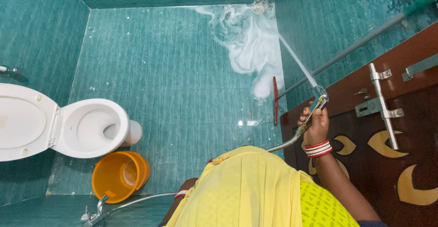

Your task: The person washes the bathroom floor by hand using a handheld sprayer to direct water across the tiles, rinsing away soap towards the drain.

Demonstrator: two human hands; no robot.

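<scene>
My right hand (pixel 315 126), with red and white bangles at the wrist, grips a chrome hand-held sprayer (pixel 318 100) on a flexible metal hose (pixel 284 145). A thin jet of water (pixel 296 63) shoots from it toward the far corner of the teal tiled floor (pixel 173 81), where white foam (pixel 248 40) spreads around a drain. My left hand (pixel 186 187) hangs low by my side, mostly hidden behind my yellow clothing (pixel 248 190); its fingers cannot be seen.
A white toilet (pixel 86 126) with its lid up stands at the left, an orange bucket (pixel 119 174) beside it. A wall tap (pixel 95 212) is near the bottom edge. A red-bladed floor wiper (pixel 275 100) leans on the right wall. A brown door (pixel 401 131) with a metal latch is at the right.
</scene>
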